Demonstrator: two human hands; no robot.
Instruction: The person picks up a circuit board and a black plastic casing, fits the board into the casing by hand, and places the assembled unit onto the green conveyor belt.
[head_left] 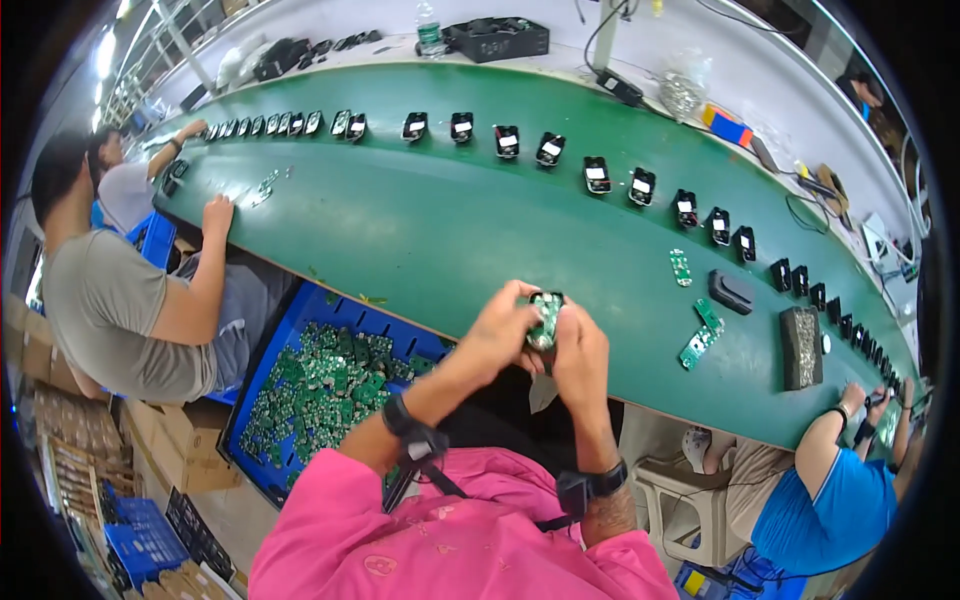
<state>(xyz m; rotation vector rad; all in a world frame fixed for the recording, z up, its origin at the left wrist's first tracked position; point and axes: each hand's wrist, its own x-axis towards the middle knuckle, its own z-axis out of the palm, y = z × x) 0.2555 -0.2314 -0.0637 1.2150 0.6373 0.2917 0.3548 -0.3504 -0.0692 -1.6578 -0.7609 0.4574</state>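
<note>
Close to the table's near edge, both my hands hold a small green circuit board [545, 312] with a dark rim, apparently a black housing, showing around its top. My left hand [497, 332] grips its left side, thumb on the board. My right hand [582, 352] closes round the right side, its thumb also against the face. Fingers underneath are hidden. To the right lie a loose circuit board [681, 267], a pair of overlapping boards [697, 345] and an empty-looking black casing [731, 292].
A long row of black housings [596, 175] curves along the green table [400, 230]. A blue crate [270, 400] of circuit boards stands below its edge, left of me. A dark rectangular block [801, 348] sits at the right. Co-workers sit on both sides.
</note>
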